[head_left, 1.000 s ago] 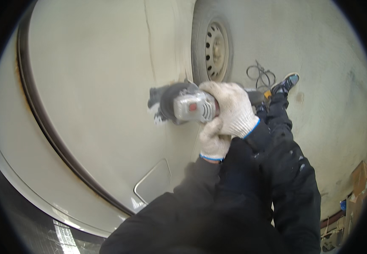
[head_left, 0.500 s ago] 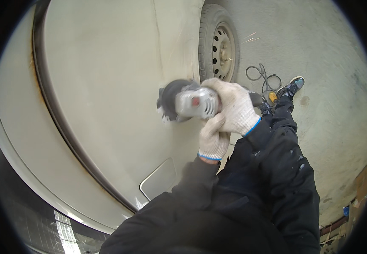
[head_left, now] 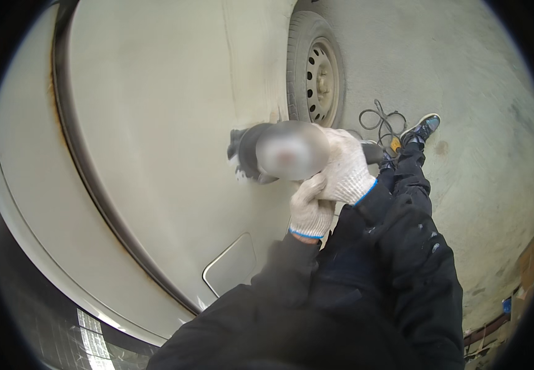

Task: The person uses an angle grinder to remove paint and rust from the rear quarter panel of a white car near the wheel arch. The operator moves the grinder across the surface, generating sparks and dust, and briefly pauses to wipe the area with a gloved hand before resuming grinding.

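Note:
An angle grinder (head_left: 291,151) is held against the pale beige side panel (head_left: 156,123) of a vehicle. Its metal head is smeared to a blur, and the dark round guard (head_left: 251,151) faces the panel. My right hand (head_left: 346,163), in a white knit glove with a blue cuff, is closed around the grinder's body. Just below it, my left hand (head_left: 311,208), gloved alike, is closed on the grinder's near side, its grip partly hidden. Beside the guard, a dark and whitish bare patch (head_left: 240,171) shows on the panel. The contact under the guard is out of sight.
A wheel (head_left: 321,80) stands just beyond the grinder. A cable (head_left: 381,120) lies coiled on the concrete floor near my shoe (head_left: 426,126), with a yellow piece (head_left: 395,144) beside it. A fuel flap (head_left: 230,262) is nearer me. Cardboard boxes (head_left: 530,265) stand at right.
The grinder and both hands have shifted very slightly down. Sparks that flew near the wheel half a second ago no longer show. Both hands keep their hold.

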`<state>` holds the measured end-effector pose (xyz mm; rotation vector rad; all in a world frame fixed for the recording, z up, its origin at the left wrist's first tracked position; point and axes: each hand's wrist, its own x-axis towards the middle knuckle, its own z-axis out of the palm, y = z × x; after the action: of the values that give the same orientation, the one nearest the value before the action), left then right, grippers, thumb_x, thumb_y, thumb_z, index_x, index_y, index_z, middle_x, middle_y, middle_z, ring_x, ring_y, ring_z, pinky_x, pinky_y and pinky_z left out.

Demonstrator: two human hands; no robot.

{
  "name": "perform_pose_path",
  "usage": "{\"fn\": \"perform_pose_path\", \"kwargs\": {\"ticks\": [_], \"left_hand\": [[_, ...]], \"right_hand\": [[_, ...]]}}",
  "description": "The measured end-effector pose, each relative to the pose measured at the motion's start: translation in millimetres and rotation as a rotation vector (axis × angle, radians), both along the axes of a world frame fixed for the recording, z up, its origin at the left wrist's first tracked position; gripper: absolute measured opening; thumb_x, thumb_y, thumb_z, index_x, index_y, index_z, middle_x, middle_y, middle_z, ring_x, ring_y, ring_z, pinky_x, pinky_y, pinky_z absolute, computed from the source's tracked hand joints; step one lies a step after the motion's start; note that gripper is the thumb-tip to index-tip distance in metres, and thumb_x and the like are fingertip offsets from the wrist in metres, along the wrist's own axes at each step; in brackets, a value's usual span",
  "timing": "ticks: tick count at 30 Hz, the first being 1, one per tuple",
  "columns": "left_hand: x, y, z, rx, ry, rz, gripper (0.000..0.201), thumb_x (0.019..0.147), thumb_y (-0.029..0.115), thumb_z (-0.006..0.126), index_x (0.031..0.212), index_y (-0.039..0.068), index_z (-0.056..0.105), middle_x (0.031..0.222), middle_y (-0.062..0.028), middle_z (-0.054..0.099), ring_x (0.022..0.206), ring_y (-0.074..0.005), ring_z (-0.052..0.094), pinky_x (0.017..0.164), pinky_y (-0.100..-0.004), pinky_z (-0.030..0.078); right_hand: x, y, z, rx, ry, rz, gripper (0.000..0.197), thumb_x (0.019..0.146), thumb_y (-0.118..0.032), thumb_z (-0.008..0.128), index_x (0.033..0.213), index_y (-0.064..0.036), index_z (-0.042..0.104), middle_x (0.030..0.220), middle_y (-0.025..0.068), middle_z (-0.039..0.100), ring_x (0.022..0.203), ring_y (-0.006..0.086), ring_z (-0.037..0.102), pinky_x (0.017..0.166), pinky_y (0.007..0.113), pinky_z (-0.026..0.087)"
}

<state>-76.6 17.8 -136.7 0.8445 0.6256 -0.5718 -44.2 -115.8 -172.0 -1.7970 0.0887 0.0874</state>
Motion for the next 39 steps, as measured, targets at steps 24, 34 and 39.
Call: {"fn": "perform_pose_path", "kwargs": {"ticks": [24, 34, 39], "left_hand": [[-38.2, -1.0, 7.1, 0.131, 0.036, 0.105, 0.046, 0.099, 0.008, 0.064, 0.145, 0.005, 0.056, 0.139, -0.0114, 0.065, 0.130, -0.0261, 0.062, 0.114, -0.0423, 0.049], [2.9, -18.9, 4.7, 0.235, -0.060, -0.056, 0.037, 0.101, 0.010, 0.066, 0.137, 0.002, 0.061, 0.131, -0.0092, 0.067, 0.125, -0.0226, 0.065, 0.108, -0.0380, 0.053], [-15.2, -25.5, 8.7, 0.195, 0.095, 0.143, 0.045, 0.100, 0.009, 0.064, 0.144, 0.004, 0.056, 0.137, -0.0109, 0.065, 0.126, -0.0256, 0.065, 0.107, -0.0397, 0.054]], "right_hand": [[-16.7, 1.8, 0.0, 0.211, 0.069, 0.169, 0.065, 0.065, -0.024, 0.083, 0.124, -0.0079, 0.061, 0.099, 0.0225, 0.075, 0.094, 0.0436, 0.075, 0.087, 0.050, 0.060], [13.0, -11.8, -5.3, 0.167, 0.045, 0.055, 0.065, 0.068, -0.035, 0.094, 0.120, -0.0100, 0.064, 0.096, 0.0171, 0.076, 0.092, 0.0370, 0.078, 0.081, 0.043, 0.062], [-4.0, -7.9, -3.7, 0.112, 0.244, 0.263, 0.072, 0.066, -0.040, 0.094, 0.125, -0.0106, 0.063, 0.101, 0.0187, 0.076, 0.097, 0.0393, 0.076, 0.086, 0.045, 0.061]]}}
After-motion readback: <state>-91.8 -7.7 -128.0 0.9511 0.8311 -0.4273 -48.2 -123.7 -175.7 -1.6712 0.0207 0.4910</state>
